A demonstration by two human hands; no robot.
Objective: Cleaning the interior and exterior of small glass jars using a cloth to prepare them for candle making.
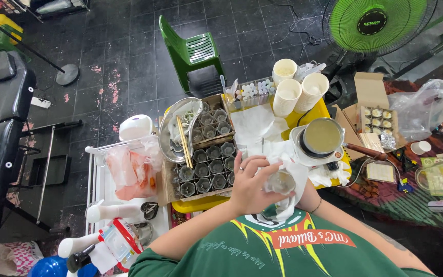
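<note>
Your left hand (pixel 249 187) cups a small clear glass jar (pixel 281 182) wrapped in white tissue (pixel 289 169), just below the pot (pixel 321 137). Your right hand is hidden; I cannot tell its grip. The jar looks slick and breakable: hold its sides.

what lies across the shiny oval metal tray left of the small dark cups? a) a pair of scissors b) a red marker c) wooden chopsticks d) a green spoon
c: a pair of thin pale wooden chopsticks lies lengthwise on the shiny oval metal tray, beside the cardboard tray of small dark cups.
</note>
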